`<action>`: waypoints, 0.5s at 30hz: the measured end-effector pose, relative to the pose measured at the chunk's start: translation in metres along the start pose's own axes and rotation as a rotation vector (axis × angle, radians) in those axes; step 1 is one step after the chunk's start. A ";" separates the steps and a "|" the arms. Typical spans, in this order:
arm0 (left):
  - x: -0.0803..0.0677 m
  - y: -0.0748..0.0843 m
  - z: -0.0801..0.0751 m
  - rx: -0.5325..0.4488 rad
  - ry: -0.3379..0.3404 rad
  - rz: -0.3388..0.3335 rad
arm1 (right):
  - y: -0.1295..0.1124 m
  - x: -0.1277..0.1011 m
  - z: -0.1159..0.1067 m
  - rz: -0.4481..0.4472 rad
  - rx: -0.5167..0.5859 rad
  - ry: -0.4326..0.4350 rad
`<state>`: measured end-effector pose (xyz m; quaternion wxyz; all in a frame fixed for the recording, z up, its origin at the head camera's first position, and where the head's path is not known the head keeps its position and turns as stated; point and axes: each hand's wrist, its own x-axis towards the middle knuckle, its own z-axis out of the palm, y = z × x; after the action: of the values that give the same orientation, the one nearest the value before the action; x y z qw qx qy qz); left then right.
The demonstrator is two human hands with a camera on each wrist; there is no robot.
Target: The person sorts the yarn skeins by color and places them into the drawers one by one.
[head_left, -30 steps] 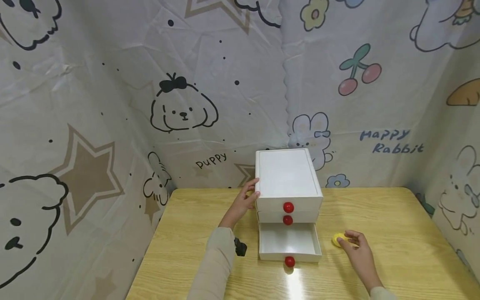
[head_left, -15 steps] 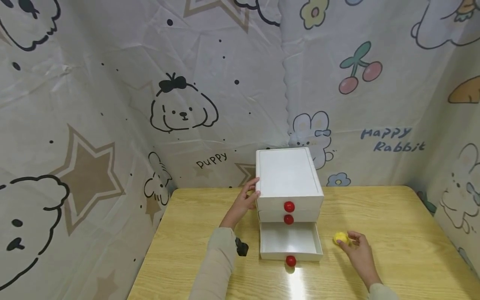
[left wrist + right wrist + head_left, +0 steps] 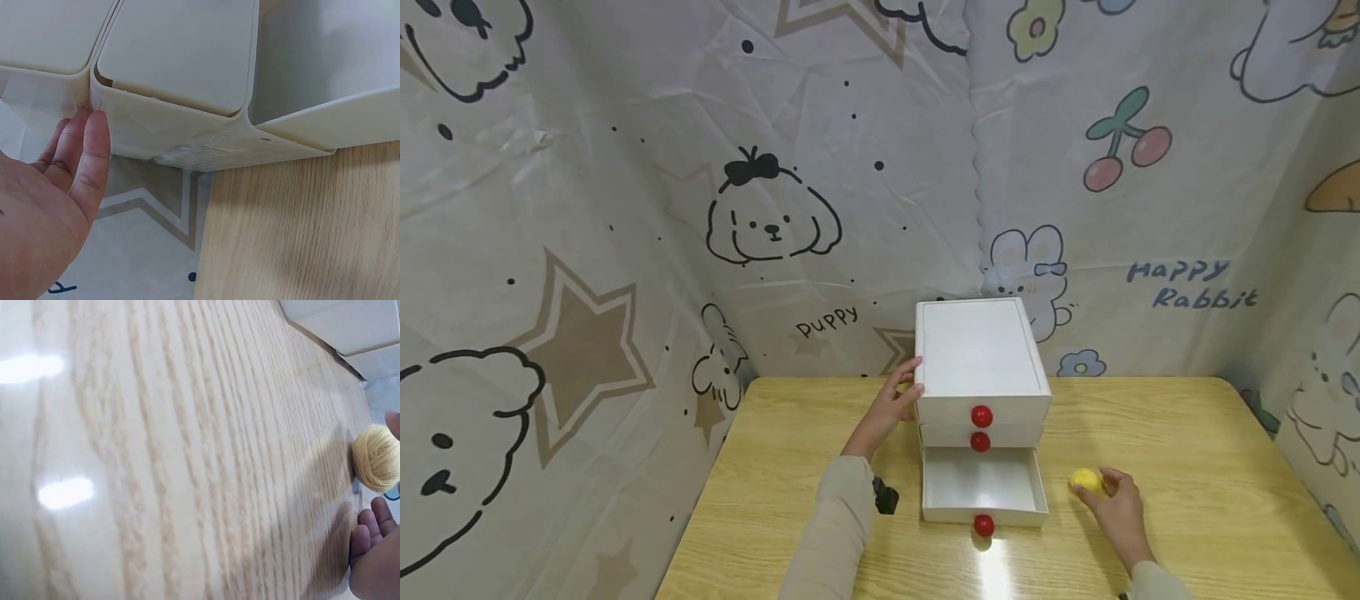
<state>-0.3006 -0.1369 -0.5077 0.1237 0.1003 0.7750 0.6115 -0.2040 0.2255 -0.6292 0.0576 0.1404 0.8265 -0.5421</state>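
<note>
A white cabinet [image 3: 981,346] with three drawers and red round knobs stands on the table. Its bottom drawer [image 3: 985,479] is pulled out, with nothing seen inside. My left hand [image 3: 889,412] rests against the cabinet's left side, fingers extended; in the left wrist view the fingertips [image 3: 95,122] touch the edge below the top drawer. To the right of the drawer, my right hand [image 3: 1120,508] holds a small ball of yellow yarn [image 3: 1085,480] between thumb and fingers. The right wrist view shows this yarn ball [image 3: 376,457] at its edge, partly cut off.
The wood-grain table [image 3: 775,500] ends at a patterned cloth [image 3: 902,217] hung behind and on both sides. The drawer's red knob [image 3: 983,526] juts toward the front. A small black object [image 3: 886,497] shows by the left sleeve.
Thumb and fingers of my right hand have shifted slightly on the yarn ball, and more of the ball shows. My left hand has stayed on the cabinet.
</note>
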 end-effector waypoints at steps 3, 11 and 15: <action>0.001 -0.001 0.001 -0.009 0.006 0.008 | 0.001 0.003 0.002 0.003 -0.033 0.021; 0.001 0.002 0.001 -0.026 -0.003 0.001 | 0.004 0.007 0.008 -0.034 -0.229 0.132; 0.000 0.000 0.000 -0.033 -0.004 -0.003 | 0.011 0.010 0.013 -0.044 -0.284 0.160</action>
<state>-0.3005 -0.1367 -0.5077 0.1276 0.0982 0.7649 0.6237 -0.2109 0.2197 -0.6465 -0.0010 0.1554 0.8997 -0.4079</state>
